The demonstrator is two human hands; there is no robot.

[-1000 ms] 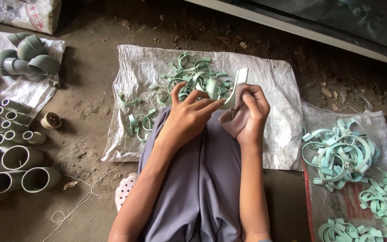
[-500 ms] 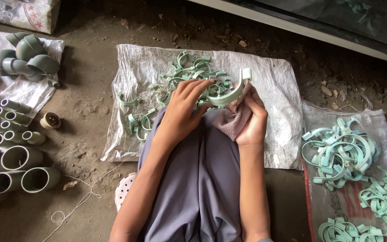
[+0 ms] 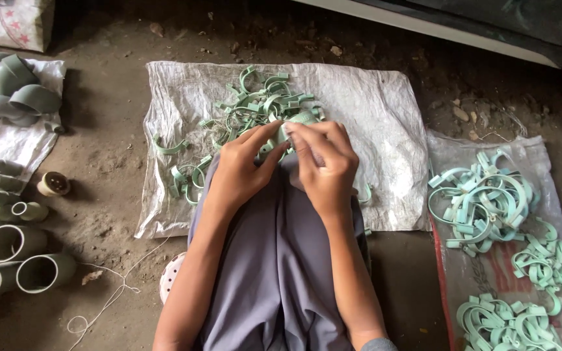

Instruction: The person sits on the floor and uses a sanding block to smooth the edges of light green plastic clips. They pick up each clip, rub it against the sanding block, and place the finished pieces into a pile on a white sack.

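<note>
My left hand [image 3: 245,166] and my right hand [image 3: 323,162] meet over my grey-clad knee, fingers closed together on one pale green plastic pipe clamp [image 3: 292,121], mostly hidden by the fingers. Just beyond them a heap of the same green clamps [image 3: 255,107] lies on a white woven sack [image 3: 385,117] spread on the dirt floor. Several loose clamps [image 3: 187,179] lie at the sack's left side.
Sorted bundles of green clamps [image 3: 489,201] lie on a second sack at the right. Grey pipe elbows [image 3: 14,91] and short pipe sockets [image 3: 8,240] sit at the left, with a small round fitting [image 3: 53,184]. A white string [image 3: 108,292] trails on the floor.
The long clamp that stuck out above my right hand has gone from sight. Both hands have closed in together over a clamp near the pile's edge.
</note>
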